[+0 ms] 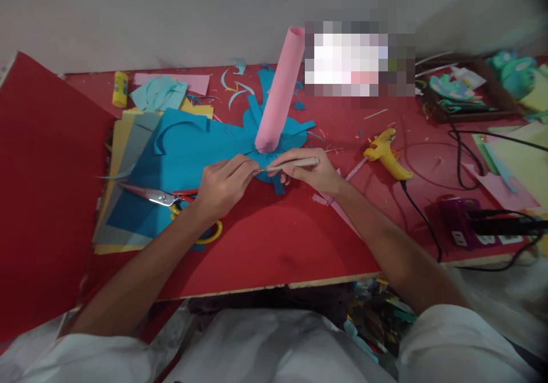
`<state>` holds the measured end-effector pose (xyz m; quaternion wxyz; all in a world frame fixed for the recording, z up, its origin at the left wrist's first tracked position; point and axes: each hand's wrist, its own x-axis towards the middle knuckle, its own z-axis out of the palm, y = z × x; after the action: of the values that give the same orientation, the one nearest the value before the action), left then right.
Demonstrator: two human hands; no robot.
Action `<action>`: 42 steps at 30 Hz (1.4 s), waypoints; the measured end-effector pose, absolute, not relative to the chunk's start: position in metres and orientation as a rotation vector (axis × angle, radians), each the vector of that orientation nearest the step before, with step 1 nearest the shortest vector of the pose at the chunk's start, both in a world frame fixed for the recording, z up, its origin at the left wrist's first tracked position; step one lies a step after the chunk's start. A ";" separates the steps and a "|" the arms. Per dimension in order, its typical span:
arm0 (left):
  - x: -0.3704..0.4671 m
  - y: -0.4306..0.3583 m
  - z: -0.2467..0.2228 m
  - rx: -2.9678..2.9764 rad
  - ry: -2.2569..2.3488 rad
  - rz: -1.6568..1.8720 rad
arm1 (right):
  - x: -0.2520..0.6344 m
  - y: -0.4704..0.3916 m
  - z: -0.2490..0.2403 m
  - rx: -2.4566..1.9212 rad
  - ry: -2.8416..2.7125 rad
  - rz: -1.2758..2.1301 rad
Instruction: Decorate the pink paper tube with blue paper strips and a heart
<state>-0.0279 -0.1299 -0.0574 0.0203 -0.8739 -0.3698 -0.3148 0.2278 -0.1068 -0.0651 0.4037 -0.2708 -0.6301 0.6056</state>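
head view: a slim tool is held between two hands above cut blue paper

a slim pale tool (pixel 306 162) is grasped near its handle by the right hand (pixel 323 173), thumb and fingers being wrapped around it, and its narrow tip is pointed toward the left hand (pixel 225 184). there, the fingertips are pinched together at the tip; whether the metal or a scrap of paper is caught between them cannot be told. the tool is placed over the near edge of the blue cut-outs (pixel 295 129), low above the red surface (pixel 265 257)

by its look, the tool should be judged light and rigid, easily steered with a pen-like grip; it is best taken by the thicker handle, since the thin tip could be bent or could prick a finger

the pink paper tube (pixel 280 95) is seen just beyond the hands, its lower end over the cut-outs. it is probably very light and springy, stiffer along its length than across it, so it is best taken gently around the middle, as a hard squeeze could crease it. the cut-outs and the blue sheet (pixel 192 146) appear thin and floppy; they would be better lifted by a broad edge than by a narrow strip, which could be torn
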 end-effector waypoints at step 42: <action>-0.030 -0.131 -0.055 -2.725 -1.153 -1.266 | 0.231 -0.106 -0.064 -0.743 -1.526 1.619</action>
<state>-0.0296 -0.1306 -0.0546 -0.0381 -0.8461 -0.3580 -0.3930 0.2308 -0.1064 -0.0635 0.3874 -0.2920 -0.5997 0.6364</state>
